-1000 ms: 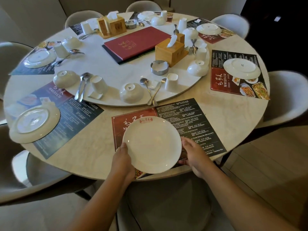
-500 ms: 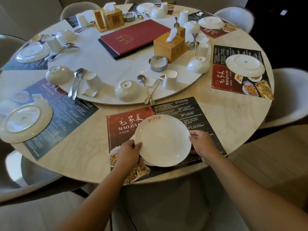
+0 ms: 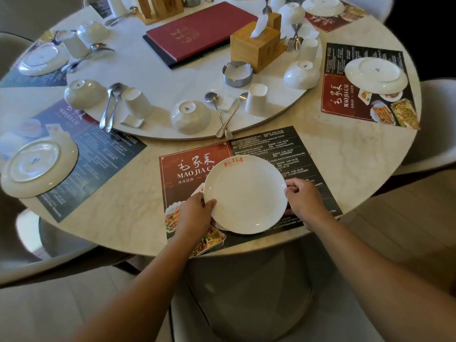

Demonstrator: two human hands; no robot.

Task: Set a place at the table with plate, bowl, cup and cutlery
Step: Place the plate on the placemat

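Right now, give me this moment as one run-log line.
plate: face up over placemat | left hand: grips rim | right hand: grips rim | bowl, cup, cutlery: on turntable, not yet set

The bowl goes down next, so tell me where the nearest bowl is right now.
In the head view, the upturned white bowl sits on the near edge of the turntable, just beyond the placemat, left of the crossed spoon and fork.
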